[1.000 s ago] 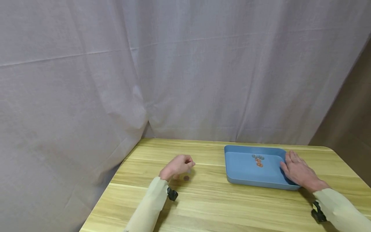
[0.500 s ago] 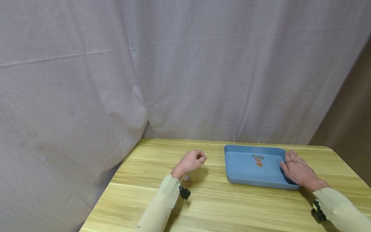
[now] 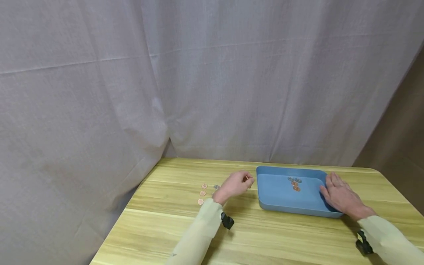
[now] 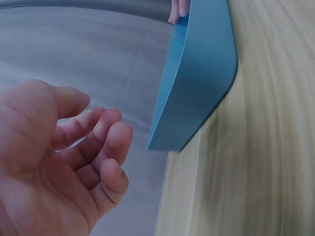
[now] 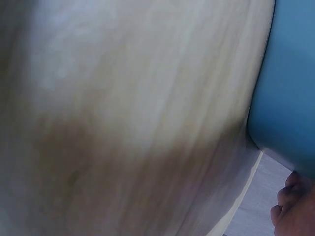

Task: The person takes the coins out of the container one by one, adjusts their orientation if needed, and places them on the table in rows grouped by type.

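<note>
In the head view my left hand [image 3: 236, 184] is held above the table, close to the left rim of a blue tray [image 3: 278, 197]. Its fingers are curled with the thumb near the index finger; in the left wrist view a small pale glint shows between the fingers [image 4: 118, 142], apparently a coin mostly hidden by them. My right hand [image 3: 342, 195] rests with straight fingers on the tray's right rim. Inside the tray lie copper coins [image 3: 296, 188] and silver coins [image 3: 290, 179]. More copper coins [image 3: 202, 193] and a silver coin [image 3: 216, 187] lie on the table behind my left wrist.
The wooden table [image 3: 251, 239] runs under everything, and a grey curtain [image 3: 218, 92] hangs at its back and left. Black wrist cameras sit on both sleeves. My left sleeve [image 3: 195, 235] covers part of the table near the loose coins.
My left hand has moved right from the loose coins toward the tray, fingers still curled, uncovering several coins on the table. The right hand and tray have stayed in place.
</note>
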`<state>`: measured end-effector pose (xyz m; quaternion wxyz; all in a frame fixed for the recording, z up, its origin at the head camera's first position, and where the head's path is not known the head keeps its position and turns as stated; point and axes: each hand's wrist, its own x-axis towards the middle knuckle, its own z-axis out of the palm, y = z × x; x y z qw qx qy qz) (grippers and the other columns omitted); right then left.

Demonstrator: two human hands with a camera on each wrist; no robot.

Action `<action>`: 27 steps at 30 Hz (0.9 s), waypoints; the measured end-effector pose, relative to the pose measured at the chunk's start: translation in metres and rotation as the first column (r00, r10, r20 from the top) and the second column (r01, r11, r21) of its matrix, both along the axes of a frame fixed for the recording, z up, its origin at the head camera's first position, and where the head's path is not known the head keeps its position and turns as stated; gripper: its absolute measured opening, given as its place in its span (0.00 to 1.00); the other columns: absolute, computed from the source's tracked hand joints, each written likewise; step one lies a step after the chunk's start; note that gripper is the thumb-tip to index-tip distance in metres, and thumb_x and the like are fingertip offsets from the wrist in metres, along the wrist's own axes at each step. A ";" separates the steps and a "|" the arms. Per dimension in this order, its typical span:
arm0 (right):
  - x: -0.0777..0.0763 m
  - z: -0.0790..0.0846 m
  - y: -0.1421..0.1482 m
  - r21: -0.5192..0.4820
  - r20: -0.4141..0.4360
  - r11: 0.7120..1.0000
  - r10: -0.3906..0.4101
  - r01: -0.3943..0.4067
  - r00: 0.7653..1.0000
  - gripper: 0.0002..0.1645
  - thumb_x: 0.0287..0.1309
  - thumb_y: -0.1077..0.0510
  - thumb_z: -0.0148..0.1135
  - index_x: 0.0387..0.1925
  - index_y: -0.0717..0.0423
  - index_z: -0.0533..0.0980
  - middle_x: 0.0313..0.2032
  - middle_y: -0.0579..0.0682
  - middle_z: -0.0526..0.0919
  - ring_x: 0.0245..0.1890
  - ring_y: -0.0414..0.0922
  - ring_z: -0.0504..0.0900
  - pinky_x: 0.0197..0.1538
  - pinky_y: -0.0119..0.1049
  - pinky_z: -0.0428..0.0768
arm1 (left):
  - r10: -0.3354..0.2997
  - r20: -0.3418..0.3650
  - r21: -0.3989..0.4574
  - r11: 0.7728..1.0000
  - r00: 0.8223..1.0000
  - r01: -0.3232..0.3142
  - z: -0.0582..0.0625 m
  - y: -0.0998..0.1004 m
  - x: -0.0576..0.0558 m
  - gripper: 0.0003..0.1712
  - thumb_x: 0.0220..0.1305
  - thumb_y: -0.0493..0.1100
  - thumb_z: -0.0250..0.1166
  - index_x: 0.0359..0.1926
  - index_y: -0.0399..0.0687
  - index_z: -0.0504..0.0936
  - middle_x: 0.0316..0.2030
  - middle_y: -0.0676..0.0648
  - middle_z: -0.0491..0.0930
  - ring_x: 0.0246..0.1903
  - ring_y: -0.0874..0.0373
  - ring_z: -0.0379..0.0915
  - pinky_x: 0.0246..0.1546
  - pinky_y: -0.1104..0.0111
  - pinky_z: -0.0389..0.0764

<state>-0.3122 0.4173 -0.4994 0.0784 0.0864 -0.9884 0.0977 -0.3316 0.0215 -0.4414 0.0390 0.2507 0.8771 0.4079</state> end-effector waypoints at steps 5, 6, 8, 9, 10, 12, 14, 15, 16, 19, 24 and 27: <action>0.000 0.000 0.001 0.009 0.002 1.000 -0.008 0.008 1.000 0.45 0.76 0.44 0.37 0.68 0.83 0.46 0.69 0.81 0.42 0.72 0.73 0.41 0.70 0.68 0.45 | -0.017 -0.017 -0.001 1.000 1.000 0.017 0.001 0.020 0.002 0.14 0.74 0.52 0.53 0.36 0.51 0.78 0.26 0.55 0.79 0.25 0.68 0.73 0.26 0.74 0.73; 0.000 0.000 0.001 0.010 0.003 1.000 -0.009 0.009 1.000 0.45 0.76 0.44 0.37 0.68 0.83 0.46 0.69 0.81 0.42 0.72 0.73 0.41 0.70 0.68 0.45 | -0.020 -0.014 0.004 1.000 1.000 0.020 0.001 0.024 0.002 0.15 0.75 0.52 0.52 0.36 0.51 0.78 0.26 0.55 0.79 0.25 0.67 0.74 0.27 0.74 0.73; 0.000 0.000 0.001 0.018 -0.004 1.000 -0.009 0.009 1.000 0.45 0.76 0.44 0.38 0.68 0.83 0.47 0.69 0.82 0.43 0.72 0.73 0.42 0.69 0.68 0.46 | -0.022 0.006 0.014 1.000 1.000 0.022 0.001 0.034 0.003 0.17 0.76 0.54 0.47 0.37 0.53 0.78 0.27 0.55 0.80 0.25 0.66 0.75 0.27 0.73 0.74; 0.000 0.000 0.000 0.021 -0.007 1.000 -0.008 0.008 1.000 0.45 0.76 0.44 0.38 0.68 0.83 0.47 0.69 0.82 0.44 0.72 0.73 0.42 0.69 0.69 0.46 | -0.025 0.024 0.019 1.000 0.999 0.025 0.001 0.039 0.003 0.19 0.77 0.54 0.45 0.39 0.54 0.79 0.27 0.54 0.80 0.25 0.64 0.76 0.28 0.73 0.75; 0.001 0.000 0.000 0.027 -0.012 1.000 -0.007 0.008 1.000 0.45 0.76 0.43 0.37 0.67 0.83 0.48 0.69 0.82 0.45 0.72 0.73 0.43 0.69 0.69 0.47 | -0.030 0.034 0.021 0.999 0.999 0.030 0.001 0.044 0.004 0.21 0.78 0.55 0.42 0.40 0.54 0.79 0.28 0.54 0.81 0.25 0.63 0.77 0.28 0.73 0.75; 0.001 0.000 0.000 0.041 -0.019 0.999 -0.010 0.011 1.000 0.45 0.76 0.42 0.37 0.67 0.83 0.49 0.68 0.82 0.47 0.71 0.74 0.44 0.68 0.69 0.48 | -0.046 0.059 0.027 0.999 0.997 0.044 0.000 0.053 0.004 0.24 0.79 0.57 0.37 0.42 0.55 0.78 0.28 0.54 0.81 0.27 0.60 0.80 0.29 0.72 0.77; 0.001 0.001 0.000 0.051 -0.021 0.999 -0.005 0.006 1.000 0.46 0.76 0.42 0.37 0.67 0.84 0.49 0.68 0.83 0.48 0.71 0.74 0.45 0.68 0.69 0.48 | -0.055 0.081 0.027 0.998 0.995 0.053 0.000 0.060 0.006 0.25 0.79 0.58 0.35 0.45 0.56 0.78 0.29 0.54 0.81 0.28 0.59 0.80 0.30 0.72 0.77; 0.001 0.001 0.000 0.054 -0.016 0.999 -0.005 0.006 1.000 0.46 0.75 0.41 0.36 0.67 0.84 0.49 0.68 0.83 0.48 0.71 0.74 0.46 0.68 0.69 0.47 | -0.059 0.092 0.031 0.998 0.994 0.057 -0.001 0.064 0.007 0.25 0.79 0.58 0.34 0.46 0.56 0.77 0.29 0.54 0.81 0.28 0.58 0.80 0.30 0.72 0.76; 0.001 0.002 0.000 0.056 -0.008 0.998 -0.006 0.006 1.000 0.47 0.75 0.40 0.37 0.67 0.84 0.49 0.68 0.83 0.47 0.70 0.74 0.46 0.68 0.70 0.47 | -0.061 0.095 0.034 0.998 0.994 0.058 -0.001 0.067 0.008 0.25 0.79 0.57 0.34 0.46 0.57 0.77 0.30 0.54 0.81 0.28 0.58 0.80 0.29 0.71 0.76; 0.002 0.003 -0.001 0.043 0.026 0.999 0.002 -0.003 1.000 0.49 0.75 0.39 0.37 0.67 0.84 0.47 0.68 0.83 0.46 0.71 0.74 0.44 0.68 0.70 0.45 | -0.057 0.127 0.049 0.998 0.990 0.051 -0.002 0.074 0.011 0.24 0.78 0.54 0.34 0.49 0.58 0.77 0.31 0.53 0.82 0.29 0.56 0.80 0.28 0.70 0.74; 0.004 0.004 -0.003 0.027 0.045 1.000 0.006 -0.008 0.999 0.50 0.74 0.38 0.39 0.67 0.84 0.47 0.68 0.83 0.45 0.71 0.74 0.43 0.68 0.70 0.44 | -0.061 0.141 0.035 0.998 0.988 0.057 -0.008 0.084 0.010 0.26 0.77 0.54 0.32 0.54 0.57 0.76 0.32 0.53 0.82 0.29 0.57 0.80 0.29 0.70 0.74; 0.004 0.003 -0.003 0.032 0.029 0.999 0.006 -0.007 1.000 0.50 0.74 0.38 0.37 0.67 0.84 0.47 0.68 0.83 0.45 0.71 0.74 0.43 0.68 0.70 0.45 | -0.052 0.136 0.010 0.999 0.989 0.051 -0.013 0.092 0.006 0.27 0.77 0.56 0.32 0.56 0.56 0.76 0.31 0.54 0.81 0.28 0.59 0.79 0.31 0.70 0.74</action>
